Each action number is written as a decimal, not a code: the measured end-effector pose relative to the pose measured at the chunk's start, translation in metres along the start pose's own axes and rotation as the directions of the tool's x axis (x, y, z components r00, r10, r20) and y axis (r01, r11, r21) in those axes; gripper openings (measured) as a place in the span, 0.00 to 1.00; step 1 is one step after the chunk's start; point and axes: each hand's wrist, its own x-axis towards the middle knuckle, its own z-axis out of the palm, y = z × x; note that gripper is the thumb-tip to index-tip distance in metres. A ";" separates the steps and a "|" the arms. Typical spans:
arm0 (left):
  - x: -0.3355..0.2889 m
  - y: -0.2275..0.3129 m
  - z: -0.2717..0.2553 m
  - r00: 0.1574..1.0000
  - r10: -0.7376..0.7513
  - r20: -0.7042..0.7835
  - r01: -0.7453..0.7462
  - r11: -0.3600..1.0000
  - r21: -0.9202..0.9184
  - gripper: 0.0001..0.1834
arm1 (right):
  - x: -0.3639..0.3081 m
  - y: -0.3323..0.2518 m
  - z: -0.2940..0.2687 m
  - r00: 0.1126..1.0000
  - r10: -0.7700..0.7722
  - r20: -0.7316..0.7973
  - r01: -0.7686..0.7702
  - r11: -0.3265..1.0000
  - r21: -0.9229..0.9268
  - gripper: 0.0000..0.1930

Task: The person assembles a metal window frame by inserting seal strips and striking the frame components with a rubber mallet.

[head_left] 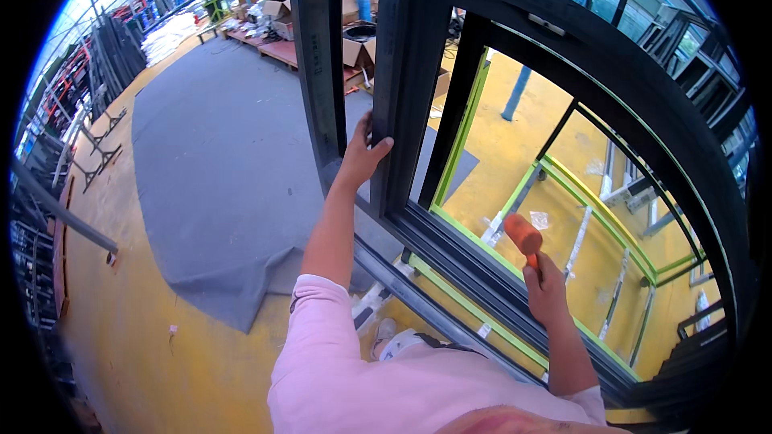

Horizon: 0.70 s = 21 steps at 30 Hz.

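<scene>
My left hand (pixel 362 153) grips the dark grey aluminium window frame's (pixel 402 112) upright; my right hand (pixel 547 289) clenches what looks like an orange rubber mallet (pixel 524 235).

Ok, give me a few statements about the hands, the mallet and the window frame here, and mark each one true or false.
1. The left hand grips an upright bar of the dark window frame. True.
2. The right hand holds a blue screwdriver. False: it holds a mallet with an orange head.
3. The mallet head is pressed against the frame. False: it is raised, clear of the frame.
4. A grey mat lies on the yellow floor. True.
5. The person wears gloves. False: both hands are bare; the sleeves are pink.
</scene>
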 end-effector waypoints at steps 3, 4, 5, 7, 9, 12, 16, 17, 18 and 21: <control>0.013 -0.006 -0.016 0.931 -0.189 0.313 0.077 0.938 0.339 0.50 | 0.081 -0.078 0.026 0.948 -0.311 0.071 0.319 0.925 -0.204 0.20; 0.017 -0.017 -0.024 0.920 -0.201 0.337 0.078 0.936 0.344 0.55 | 0.106 -0.102 0.037 0.915 -0.389 0.103 0.403 0.878 -0.260 0.21; 0.019 -0.019 -0.030 0.903 -0.212 0.373 0.075 0.934 0.350 0.55 | 0.127 -0.119 0.046 0.871 -0.475 0.127 0.488 0.805 -0.337 0.22; 0.018 -0.019 -0.033 0.857 -0.232 0.461 0.061 0.932 0.356 0.56 | 0.163 -0.149 0.060 0.750 -0.648 0.133 0.620 0.619 -0.483 0.24; 0.014 -0.038 -0.043 0.873 -0.202 0.444 0.041 0.937 0.346 0.57 | 0.193 -0.175 0.074 0.616 -0.774 0.148 0.731 0.491 -0.474 0.25; 0.012 -0.011 -0.033 0.866 -0.217 0.450 0.038 0.927 0.373 0.54 | 0.230 -0.181 0.074 0.802 -0.589 0.099 0.537 0.638 -0.552 0.23; 0.013 -0.005 -0.032 0.884 -0.268 0.382 0.093 0.903 0.420 0.53 | 0.225 -0.179 0.079 0.798 -0.602 -0.033 0.496 0.687 -0.532 0.22; 0.012 -0.008 -0.031 0.885 -0.270 0.380 0.093 0.901 0.423 0.53 | 0.226 -0.175 0.076 0.768 -0.640 -0.001 0.541 0.650 -0.533 0.22; 0.014 -0.013 -0.031 0.892 -0.212 0.400 0.046 0.921 0.386 0.54 | 0.230 -0.171 0.075 0.736 -0.677 0.031 0.586 0.612 -0.531 0.22; 0.015 -0.040 -0.040 0.904 -0.092 0.417 -0.051 0.946 0.319 0.55 | 0.223 -0.170 0.096 0.890 -0.454 -0.042 0.391 0.808 -0.442 0.20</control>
